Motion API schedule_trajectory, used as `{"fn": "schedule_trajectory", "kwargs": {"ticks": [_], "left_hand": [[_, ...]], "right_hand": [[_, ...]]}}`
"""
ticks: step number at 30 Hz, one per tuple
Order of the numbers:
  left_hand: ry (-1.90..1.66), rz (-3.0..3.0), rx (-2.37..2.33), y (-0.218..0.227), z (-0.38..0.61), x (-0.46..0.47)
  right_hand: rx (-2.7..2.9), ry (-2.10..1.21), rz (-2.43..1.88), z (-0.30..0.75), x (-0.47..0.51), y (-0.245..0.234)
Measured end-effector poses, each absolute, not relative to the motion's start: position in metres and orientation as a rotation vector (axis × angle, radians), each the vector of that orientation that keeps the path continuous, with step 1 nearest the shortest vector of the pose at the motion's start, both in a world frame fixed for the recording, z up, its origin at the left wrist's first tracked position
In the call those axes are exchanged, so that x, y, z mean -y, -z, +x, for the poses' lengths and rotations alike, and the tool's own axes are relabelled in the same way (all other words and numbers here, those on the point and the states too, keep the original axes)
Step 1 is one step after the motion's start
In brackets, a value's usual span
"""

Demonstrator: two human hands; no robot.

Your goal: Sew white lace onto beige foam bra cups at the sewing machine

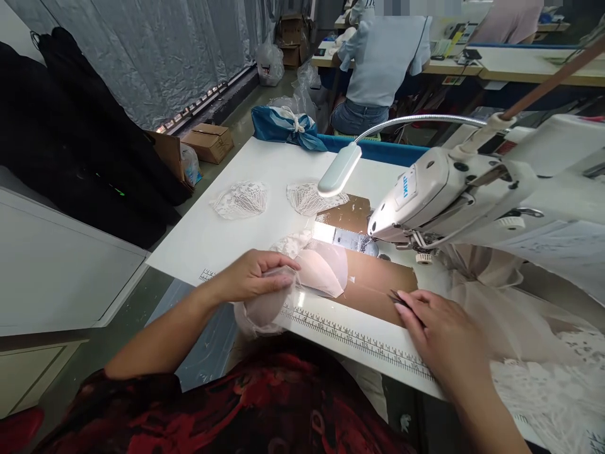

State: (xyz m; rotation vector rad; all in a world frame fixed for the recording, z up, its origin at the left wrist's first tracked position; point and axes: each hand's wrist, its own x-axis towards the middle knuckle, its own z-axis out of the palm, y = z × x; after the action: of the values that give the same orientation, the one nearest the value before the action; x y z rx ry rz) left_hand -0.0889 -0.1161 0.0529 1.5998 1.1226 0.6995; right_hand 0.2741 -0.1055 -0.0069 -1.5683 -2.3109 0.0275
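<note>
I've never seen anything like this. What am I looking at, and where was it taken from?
There's no robot here: one camera, worn on a person's head, looks forward and down at their own two bare hands. The big white machine at right is a sewing machine, with a small lamp on a bendy neck beside it.

The left hand holds pale sheer fabric at the near edge of the white table. The right hand holds a small dark tool; its exact type is hard to tell.

Two lace pieces lie farther back, and ruler markings run along the near edge. Beyond the table, another person sits facing away.
</note>
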Motion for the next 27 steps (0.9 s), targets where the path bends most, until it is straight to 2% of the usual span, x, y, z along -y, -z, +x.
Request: {"fn": "schedule_trajectory", "kwargs": {"ticks": [3,8,12,18,22,27], "left_hand": [[-0.686,1.701,-1.203,-0.068,-0.093,0.115],[-0.501,2.274,-1.344,-0.081,-0.097,0.088],[-0.315,2.609,-1.699,-0.086,-0.109,0.055],[-0.207,2.683,-1.225,-0.053,-0.080,0.064],[-0.218,2.637,-1.421,-0.025,-0.054,0.085],[-0.621,2.667,-1.502,-0.016,-0.035,0.116]], "right_hand": [[2.271,0.141,-1.534,0.292,0.111,0.010],[2.132,-0.346,-1.570,0.258,0.116,-0.001],[2.274,-0.429,-1.620,0.227,0.106,-0.006],[2.257,-0.533,-1.566,0.219,0.102,-0.009],[1.960,-0.953,-1.529,0.218,0.114,-0.011],[1.307,-1.554,-1.370,0.200,0.130,-0.008]]}}
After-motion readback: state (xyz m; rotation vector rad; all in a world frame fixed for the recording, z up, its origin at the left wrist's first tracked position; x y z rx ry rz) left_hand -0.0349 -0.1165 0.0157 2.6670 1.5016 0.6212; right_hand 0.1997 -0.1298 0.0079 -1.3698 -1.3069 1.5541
